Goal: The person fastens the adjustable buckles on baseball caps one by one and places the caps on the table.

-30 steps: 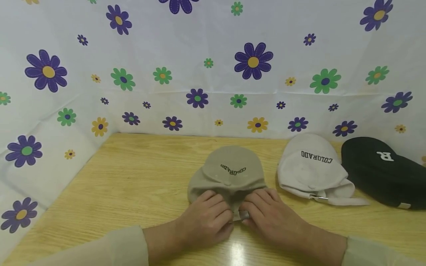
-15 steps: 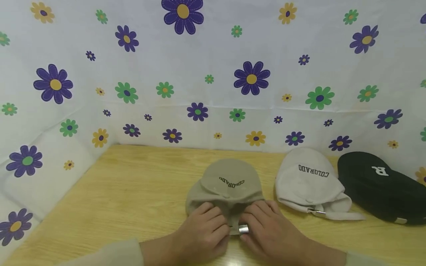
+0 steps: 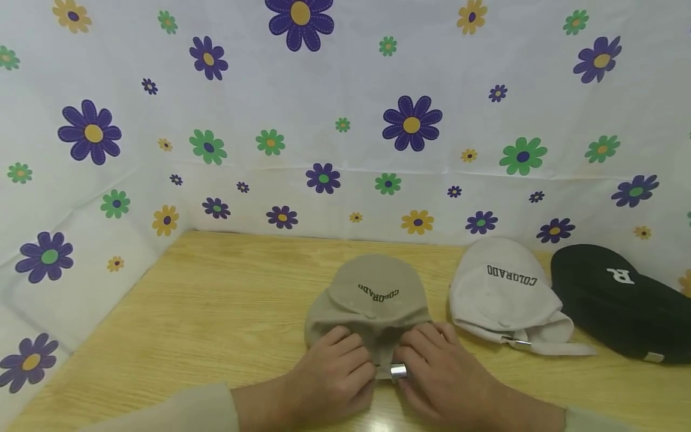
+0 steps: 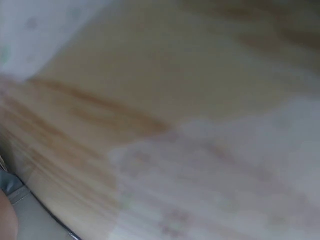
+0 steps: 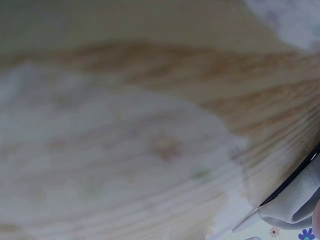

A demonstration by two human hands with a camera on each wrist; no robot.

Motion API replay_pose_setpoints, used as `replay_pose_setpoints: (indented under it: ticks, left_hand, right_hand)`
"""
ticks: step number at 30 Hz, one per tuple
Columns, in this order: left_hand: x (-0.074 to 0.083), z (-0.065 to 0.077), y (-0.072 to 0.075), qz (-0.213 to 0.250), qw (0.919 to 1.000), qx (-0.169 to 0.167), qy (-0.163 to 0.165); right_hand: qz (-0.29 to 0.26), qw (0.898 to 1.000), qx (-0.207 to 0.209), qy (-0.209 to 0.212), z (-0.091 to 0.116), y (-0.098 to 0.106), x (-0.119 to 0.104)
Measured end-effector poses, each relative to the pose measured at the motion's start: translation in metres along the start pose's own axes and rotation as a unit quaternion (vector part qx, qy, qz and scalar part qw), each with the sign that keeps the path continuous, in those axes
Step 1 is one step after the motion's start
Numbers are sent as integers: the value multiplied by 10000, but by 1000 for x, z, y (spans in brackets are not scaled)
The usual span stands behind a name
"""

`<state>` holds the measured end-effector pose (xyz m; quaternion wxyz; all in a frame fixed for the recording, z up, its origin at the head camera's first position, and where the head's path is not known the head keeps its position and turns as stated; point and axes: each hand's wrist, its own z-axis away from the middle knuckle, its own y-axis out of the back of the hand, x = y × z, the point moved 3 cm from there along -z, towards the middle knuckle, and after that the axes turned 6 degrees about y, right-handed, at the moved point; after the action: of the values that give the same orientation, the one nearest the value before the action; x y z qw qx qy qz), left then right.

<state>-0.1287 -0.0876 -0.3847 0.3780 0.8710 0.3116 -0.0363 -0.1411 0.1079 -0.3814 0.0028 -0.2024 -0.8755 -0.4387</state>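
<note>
A khaki baseball cap [image 3: 378,279] with upside-down COLORADO lettering lies on the table, its back opening facing me. My left hand [image 3: 335,372] grips the left part of its back edge with curled fingers. On the other side, my right hand [image 3: 442,369] holds the back edge by the metal buckle [image 3: 398,371] of the strap. Both thumbs are mostly hidden. Only a corner of the cap [image 4: 37,217] shows in the left wrist view, and a piece of the cap [image 5: 292,200] fills the lower right of the right wrist view.
To the right lies an off-white COLORADO cap [image 3: 502,294], its strap end reaching rightward. Beside it is a black cap [image 3: 621,306] with a white R. A flowered white cloth [image 3: 345,72] hangs behind the wooden table [image 3: 216,300].
The head view has tilted up, so table and caps sit lower in it. Both hands keep their grip on the khaki cap, and the buckle shows brighter.
</note>
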Motion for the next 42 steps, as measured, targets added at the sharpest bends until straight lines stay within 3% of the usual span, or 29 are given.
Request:
replay_pose_setpoints:
  ticks: [9,17,21,26,33,42]
  left_hand:
    - [1,-1,2,31,10000,-4,46]
    - [-15,-5,2,-183,9997,123,108]
    - [-8,-3,2,-81,9996,279,-32]
    - [-7,-4,0,-17,9998,207,-60]
    - [-4,-3,-5,12,9998,167,-105]
    - [-2,-5,0,68,9997,244,-74]
  right_hand:
    - [-5,9999,-114,-21,-1,2,-1]
    - [55,9999,-104,27,-15,0,14]
    - [17,9999,-6,127,-11,-2,7]
    - [8,10000,41,76,-8,-2,6]
    - [24,9998,-175,-132,-1,-1,3]
    - [132,9992,-323,-216,-2,2,1]
